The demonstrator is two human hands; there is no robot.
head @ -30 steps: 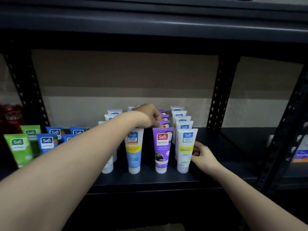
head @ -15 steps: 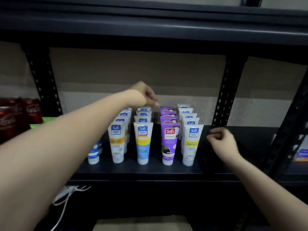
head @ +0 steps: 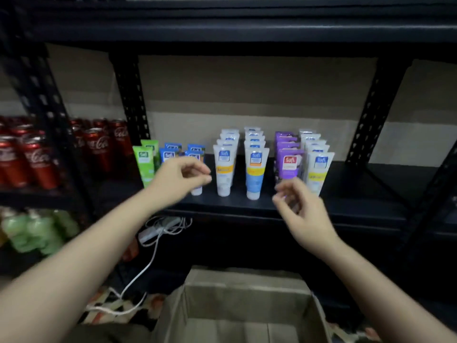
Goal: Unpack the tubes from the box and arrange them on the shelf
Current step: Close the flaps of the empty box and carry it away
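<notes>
- Head view: the tubes [head: 256,169] are standing cap-down in front-to-back rows on the black shelf [head: 358,209], with the front tubes sitting just behind the shelf's front edge.
- From left to right, the rows are showing green, blue, white with a yellow band, white with a blue band, purple, and white with a yellow band.
- A strip of bare shelf is lying open to the right of the last row, reaching the perforated upright [head: 371,115].
- The left hand [head: 178,179] is hovering in front of the blue rows, fingers loosely curled with thumb and fingertips close together, holding nothing.
- The right hand [head: 304,214] is hovering at the shelf's front edge before the purple row, fingers loosely bent and apart, holding nothing; motion blur is softening its outline.
- The cardboard box [head: 247,313] is sitting open below the shelf, between the forearms; no tube is showing in its visible interior.
- Red cans [head: 39,159] are filling the neighbouring bay on the left.
- A white cable [head: 153,256] is trailing down beneath the shelf.
</notes>
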